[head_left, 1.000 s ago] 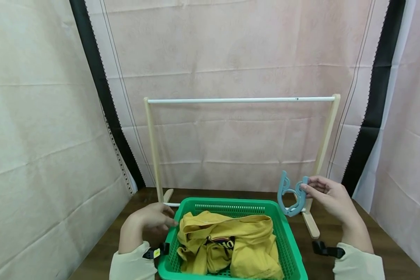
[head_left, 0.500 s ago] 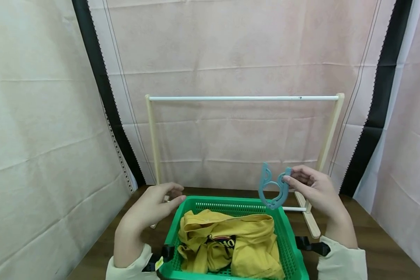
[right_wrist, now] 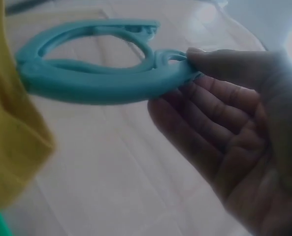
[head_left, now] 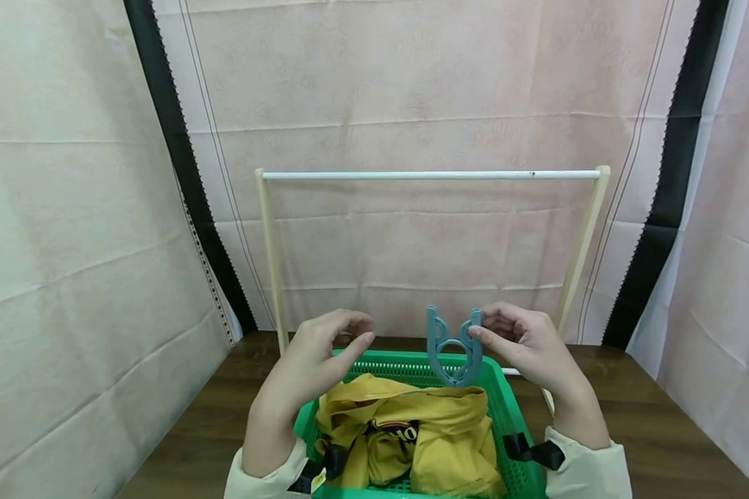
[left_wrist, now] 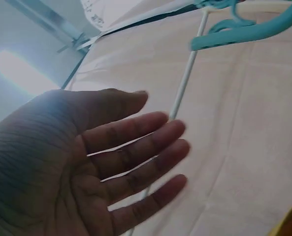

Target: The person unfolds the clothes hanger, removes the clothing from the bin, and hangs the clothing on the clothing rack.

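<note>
My right hand (head_left: 530, 346) pinches one arm of a blue folding clothes hanger (head_left: 455, 379) between thumb and fingers. The hanger is folded into a U and hangs over the far rim of a green basket (head_left: 390, 357); the right wrist view shows its curved arms (right_wrist: 101, 89) closely. My left hand (head_left: 318, 360) is raised over the basket's left side, apart from the hanger, and its loosely bent fingers hold nothing. In the left wrist view the hanger (left_wrist: 254, 32) is beyond the left fingertips. Crumpled yellow clothing (head_left: 452, 423) with a dark printed patch lies in the basket.
Behind the basket stands a rack with a white top bar (head_left: 424, 175) and pale wooden side posts (head_left: 580, 242). A dark wooden table (head_left: 649, 409) lies beneath. Pale fabric walls (head_left: 412, 83) enclose the back and sides.
My right hand has carried the hanger leftward from the basket's right side to above its far rim. The left hand has risen from the basket's left edge and moved right toward the hanger.
</note>
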Tool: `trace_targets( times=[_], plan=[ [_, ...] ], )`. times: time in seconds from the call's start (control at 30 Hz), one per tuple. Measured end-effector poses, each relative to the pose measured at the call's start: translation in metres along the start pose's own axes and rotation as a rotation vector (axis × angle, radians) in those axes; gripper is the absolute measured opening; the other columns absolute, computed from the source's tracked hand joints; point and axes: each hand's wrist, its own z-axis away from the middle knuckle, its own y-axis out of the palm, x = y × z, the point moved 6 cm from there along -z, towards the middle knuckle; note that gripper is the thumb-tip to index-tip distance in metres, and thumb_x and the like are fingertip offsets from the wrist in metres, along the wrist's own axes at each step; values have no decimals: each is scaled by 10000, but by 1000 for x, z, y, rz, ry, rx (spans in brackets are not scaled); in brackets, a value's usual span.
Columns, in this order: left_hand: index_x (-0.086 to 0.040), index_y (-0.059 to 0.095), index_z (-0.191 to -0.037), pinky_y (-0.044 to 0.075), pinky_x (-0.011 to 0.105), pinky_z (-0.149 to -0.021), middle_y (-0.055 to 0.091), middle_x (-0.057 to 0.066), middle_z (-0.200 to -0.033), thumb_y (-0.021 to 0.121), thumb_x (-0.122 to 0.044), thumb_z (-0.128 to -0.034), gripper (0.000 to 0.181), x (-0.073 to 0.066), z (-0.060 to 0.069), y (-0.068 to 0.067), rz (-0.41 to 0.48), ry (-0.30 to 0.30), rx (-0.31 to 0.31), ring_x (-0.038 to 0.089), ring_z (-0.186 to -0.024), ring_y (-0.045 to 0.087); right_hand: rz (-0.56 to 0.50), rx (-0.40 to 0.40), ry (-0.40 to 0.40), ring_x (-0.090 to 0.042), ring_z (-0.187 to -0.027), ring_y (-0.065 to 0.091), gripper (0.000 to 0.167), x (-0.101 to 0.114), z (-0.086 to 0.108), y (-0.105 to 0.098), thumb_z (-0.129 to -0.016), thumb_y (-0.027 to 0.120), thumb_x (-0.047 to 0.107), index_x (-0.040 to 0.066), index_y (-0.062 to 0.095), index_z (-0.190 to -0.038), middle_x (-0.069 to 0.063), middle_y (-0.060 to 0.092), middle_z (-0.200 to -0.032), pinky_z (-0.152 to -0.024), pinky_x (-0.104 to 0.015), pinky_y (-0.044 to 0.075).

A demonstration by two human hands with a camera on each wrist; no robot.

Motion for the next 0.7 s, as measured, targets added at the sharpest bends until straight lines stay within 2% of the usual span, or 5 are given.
trace_targets(
  times=[0.13,0.3,0.43,0.6,0.7],
  plan=[
    [-189,661,-1265,559,271,-829,674,-102,-1163,635,-289,-1015,271,-3,-4,7,7,45,-36,30,-1012,647,-33,13,-39,-161,-740,723,226,9,-1,3,-922,699,-34,105,695,-1100,-21,737,-938,-622,-289,585],
    [-141,624,-1323,563,300,-855,666,-51,-1211,661,-302,-997,365,-9,-8,21,85,85,-8,71,-1011,662,-56,25,-68,-147,-690,701,226,20,-2,9,-911,709,-39,105,692,-1085,-41,734,-915,-584,-274,569],
    [-129,635,-1307,566,307,-849,682,-60,-1183,675,-297,-988,362,-14,-9,29,114,99,9,57,-991,667,-41,30,-84,-118,-623,647,210,26,-2,13,-911,726,-4,132,695,-1068,-78,727,-867,-520,-248,522],
    [-141,656,-1269,564,284,-837,706,-52,-1137,683,-277,-984,317,-15,-9,34,138,93,21,39,-973,667,-31,23,-78,-111,-597,621,247,31,0,13,-905,723,-24,154,695,-1075,7,725,-867,-497,-249,503],
    [-159,670,-1246,566,273,-816,719,-49,-1111,687,-280,-981,292,-16,-9,35,168,95,21,37,-950,672,-55,18,-90,-113,-605,628,262,34,1,12,-899,718,-50,142,696,-1076,3,726,-874,-500,-252,508]
  ],
)
